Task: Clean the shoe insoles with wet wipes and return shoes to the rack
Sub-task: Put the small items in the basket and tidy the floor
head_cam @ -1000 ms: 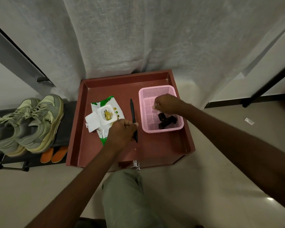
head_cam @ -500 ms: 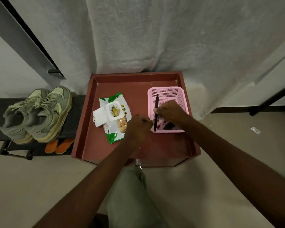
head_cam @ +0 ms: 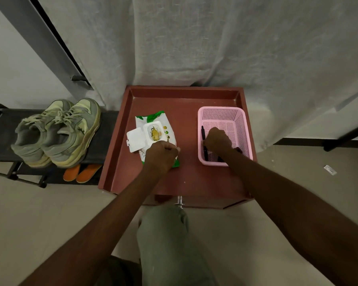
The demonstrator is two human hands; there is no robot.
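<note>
A pair of grey-green sneakers stands on the black shoe rack at the left. Two orange insoles stick out from the shelf below them. A green and white wet wipes pack lies on the red-brown tray table with its white lid flipped open. My left hand sits on the pack's near end with curled fingers gripping it. My right hand is inside the pink basket and holds a black pen against the basket's left wall.
A white curtain hangs behind the table. Small dark items lie in the basket beside my right wrist. My knee in green trousers is just in front of the table. A small wrapper lies on the floor at the right.
The pen passed from my left hand to my right hand, which lowered it into the basket. My left hand moved back left onto the wipes pack.
</note>
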